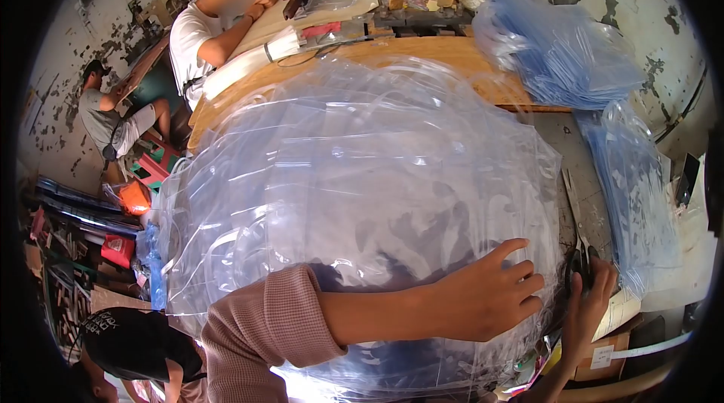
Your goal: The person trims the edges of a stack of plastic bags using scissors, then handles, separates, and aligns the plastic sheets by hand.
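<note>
A large pile of clear plastic bags (407, 199) with clear strap-like handles spreads over the table in front of me. My left hand (494, 294), below a rolled brown sleeve, rests on the right part of the pile with its fingers apart and slightly bent. Just right of the pile, a pair of scissors (575, 211) lies with its blades pointing away from me. My right hand (592, 301) is at the dark scissor handles, thumb and fingers around them.
Stacked bluish plastic sheets (566, 56) lie at the back right, and more bluish plastic (633, 192) hangs beyond the scissors. A person in a white shirt (204, 41) sits across the wooden table (317, 71). Another person (105, 113) sits farther left; someone in black (136, 350) is lower left.
</note>
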A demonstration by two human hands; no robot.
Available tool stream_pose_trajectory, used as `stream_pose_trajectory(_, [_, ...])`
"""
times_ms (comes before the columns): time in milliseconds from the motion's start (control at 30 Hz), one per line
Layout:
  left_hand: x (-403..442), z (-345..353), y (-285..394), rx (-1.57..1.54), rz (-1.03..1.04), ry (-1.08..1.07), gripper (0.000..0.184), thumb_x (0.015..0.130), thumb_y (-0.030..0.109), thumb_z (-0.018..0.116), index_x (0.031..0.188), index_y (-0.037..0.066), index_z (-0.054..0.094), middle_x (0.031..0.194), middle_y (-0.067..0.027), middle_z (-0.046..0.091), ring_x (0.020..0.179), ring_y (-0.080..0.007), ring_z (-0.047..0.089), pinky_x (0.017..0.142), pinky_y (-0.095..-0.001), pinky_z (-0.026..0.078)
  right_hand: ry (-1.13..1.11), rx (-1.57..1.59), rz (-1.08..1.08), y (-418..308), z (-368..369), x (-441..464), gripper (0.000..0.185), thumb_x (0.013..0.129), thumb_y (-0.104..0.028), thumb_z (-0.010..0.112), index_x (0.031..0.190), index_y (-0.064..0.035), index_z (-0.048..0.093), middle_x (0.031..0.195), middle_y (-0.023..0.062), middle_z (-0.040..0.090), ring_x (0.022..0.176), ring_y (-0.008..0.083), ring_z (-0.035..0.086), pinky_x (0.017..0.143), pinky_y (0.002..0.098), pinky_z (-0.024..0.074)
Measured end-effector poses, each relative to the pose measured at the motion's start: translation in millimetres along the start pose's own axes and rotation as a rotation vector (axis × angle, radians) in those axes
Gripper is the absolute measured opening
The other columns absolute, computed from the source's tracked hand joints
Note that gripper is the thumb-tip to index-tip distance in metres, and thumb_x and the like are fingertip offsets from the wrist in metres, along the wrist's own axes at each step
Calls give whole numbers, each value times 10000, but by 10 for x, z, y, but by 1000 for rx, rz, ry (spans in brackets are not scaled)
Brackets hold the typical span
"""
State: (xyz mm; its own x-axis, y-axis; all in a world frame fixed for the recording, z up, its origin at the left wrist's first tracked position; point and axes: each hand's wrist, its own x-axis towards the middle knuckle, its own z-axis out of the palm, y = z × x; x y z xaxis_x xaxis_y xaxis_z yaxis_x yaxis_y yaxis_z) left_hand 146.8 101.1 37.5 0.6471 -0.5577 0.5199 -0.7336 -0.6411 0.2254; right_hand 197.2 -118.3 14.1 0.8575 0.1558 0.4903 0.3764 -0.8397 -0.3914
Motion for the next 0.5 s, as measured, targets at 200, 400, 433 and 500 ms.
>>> stream_pose_trajectory(200, [2, -1, -1, -6, 4, 10, 71, 745, 122, 547, 763, 55, 561, 835, -52, 545, 872, -177, 545, 997, -464, 334, -108, -28, 38, 88, -40, 144, 290, 779, -54, 620, 1047, -5, 518, 945, 152, 525, 876, 291, 543, 745, 367, 425])
stream_pose_trajectory(400, [3, -14, -16, -7, -10, -12, 78, 740, 120, 551, 783, 60, 577, 842, -53, 544, 874, -179, 543, 1000, -467, 325, -145, 22, 195, 96, -74, 283, 336, 753, -27, 654, 1066, -22, 533, 823, 130, 588, 732, 244, 588, 637, 335, 450])
stream_pose_trajectory(433, [9, -20, -28, -9, -8, -5, 78, 740, 120, 551, 783, 60, 577, 842, -53, 544, 874, -179, 543, 1000, -467, 325, -154, 34, 154, 146, -67, 292, 331, 762, -27, 649, 1072, -26, 534, 797, 126, 599, 687, 240, 592, 616, 326, 454])
stream_pose_trajectory(500, [16, -42, -70, 25, -11, 21, 82, 738, 121, 559, 784, 60, 587, 848, -54, 537, 865, -181, 541, 998, -484, 320, -147, 40, 137, 200, -43, 305, 308, 781, -28, 633, 1074, -30, 535, 775, 107, 596, 662, 201, 581, 595, 306, 445])
